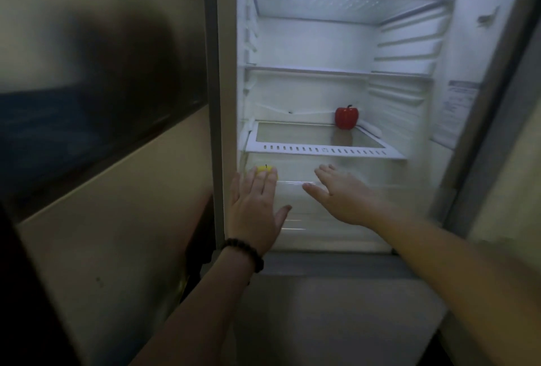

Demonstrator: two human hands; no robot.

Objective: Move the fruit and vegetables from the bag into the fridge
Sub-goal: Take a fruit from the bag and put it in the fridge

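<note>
Now I see my left hand (254, 204) with fingers over a small yellow fruit (265, 169) at the clear crisper drawer (295, 190); right hand (339, 193) spread flat, holding nothing; red bell pepper (346, 117) on the white-framed glass shelf (322, 150)

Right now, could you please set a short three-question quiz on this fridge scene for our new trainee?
1. True or false: the red pepper stands at the back right of the lowest shelf.
2. Which hand covers the yellow fruit? A) left hand B) right hand
3. Fill in: the person wears a dark beaded ______ on the left wrist.

Key: 1 true; 2 A; 3 bracelet.
</note>
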